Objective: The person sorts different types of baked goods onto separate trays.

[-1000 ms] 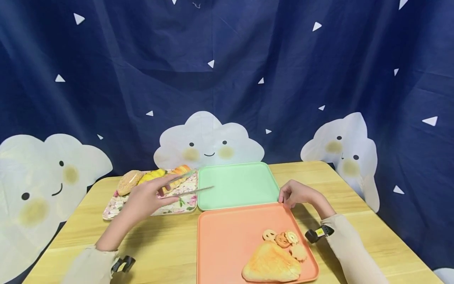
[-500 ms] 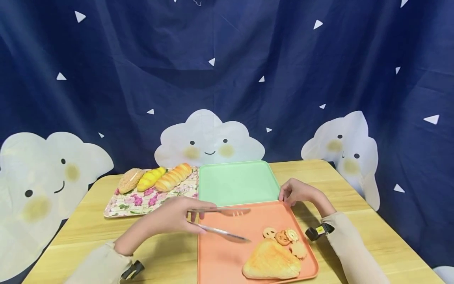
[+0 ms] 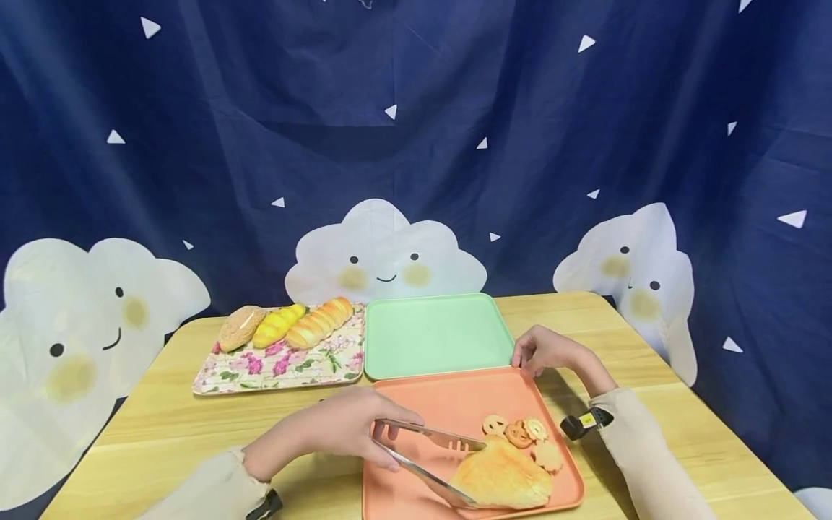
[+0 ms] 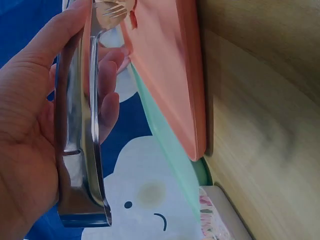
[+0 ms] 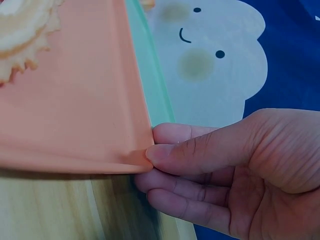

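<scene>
Now tongs [image 3: 425, 455] straddle the big pastry [image 3: 500, 480] on the orange tray [image 3: 448, 404].
Left hand [image 3: 344, 432] grips them, arms spread around it; right hand [image 3: 542, 352] pinches the tray's far corner, steadying it.

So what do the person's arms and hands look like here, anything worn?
Both hands, left hand and right hand, are bare, with no gloves or rings showing. Each arm has a long beige sleeve. A small black wrist device, with a yellow mark, sits at the right cuff; another black one shows at the left cuff.

Wooden table [image 3: 162, 426], 3 trays on top.
Floral tray [image 3: 279, 372] at left, green tray [image 3: 435, 339] beside it, orange tray [image 3: 448, 404] just in front of the green one.
</scene>
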`<state>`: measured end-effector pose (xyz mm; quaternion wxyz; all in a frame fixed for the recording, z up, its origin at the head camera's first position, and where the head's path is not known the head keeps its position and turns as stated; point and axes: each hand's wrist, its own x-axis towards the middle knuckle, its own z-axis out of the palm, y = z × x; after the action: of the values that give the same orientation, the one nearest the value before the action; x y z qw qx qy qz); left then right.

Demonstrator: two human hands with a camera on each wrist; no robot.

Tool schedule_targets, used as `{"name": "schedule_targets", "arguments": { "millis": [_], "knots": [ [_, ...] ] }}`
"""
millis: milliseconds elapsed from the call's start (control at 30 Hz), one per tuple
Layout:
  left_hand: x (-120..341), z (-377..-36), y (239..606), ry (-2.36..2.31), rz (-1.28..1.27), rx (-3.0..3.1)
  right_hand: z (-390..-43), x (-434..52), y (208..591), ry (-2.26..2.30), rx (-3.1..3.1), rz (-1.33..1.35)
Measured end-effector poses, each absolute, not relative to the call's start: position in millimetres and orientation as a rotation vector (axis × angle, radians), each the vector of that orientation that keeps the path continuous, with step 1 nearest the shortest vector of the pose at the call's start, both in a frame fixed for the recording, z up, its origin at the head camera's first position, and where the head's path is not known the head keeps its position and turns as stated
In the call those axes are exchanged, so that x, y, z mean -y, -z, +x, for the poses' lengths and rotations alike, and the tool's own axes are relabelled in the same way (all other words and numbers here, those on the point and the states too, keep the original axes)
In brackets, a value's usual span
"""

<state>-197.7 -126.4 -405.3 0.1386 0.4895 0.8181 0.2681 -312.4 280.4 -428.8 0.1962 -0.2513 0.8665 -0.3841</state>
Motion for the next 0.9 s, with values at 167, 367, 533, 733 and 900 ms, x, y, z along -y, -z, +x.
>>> {"name": "schedule_targets", "arguments": {
  "millis": [167,367,533,733,900],
  "knots": [
    [125.3,-198.1,407.7,-0.760,1.441,-2.376,-312.4,-280.8,427.7,1.073,-2.430,-0.710],
    [126.0,-196.3,408.9,-0.750,1.490,-2.370,-312.2,-279.6,427.9,1.060,-2.443,-0.698],
    [125.6,-194.3,408.5,-0.770,1.471,-2.358,-311.1,-277.8,428.2,1.065,-2.435,-0.729],
    [124.7,-189.0,409.1,-0.782,1.521,-2.368,-310.5,-278.4,428.6,1.063,-2.436,-0.744],
    [127.5,-184.9,407.6,-0.812,1.486,-2.373,-310.9,-279.4,427.7,1.060,-2.439,-0.731]
  ]
}}
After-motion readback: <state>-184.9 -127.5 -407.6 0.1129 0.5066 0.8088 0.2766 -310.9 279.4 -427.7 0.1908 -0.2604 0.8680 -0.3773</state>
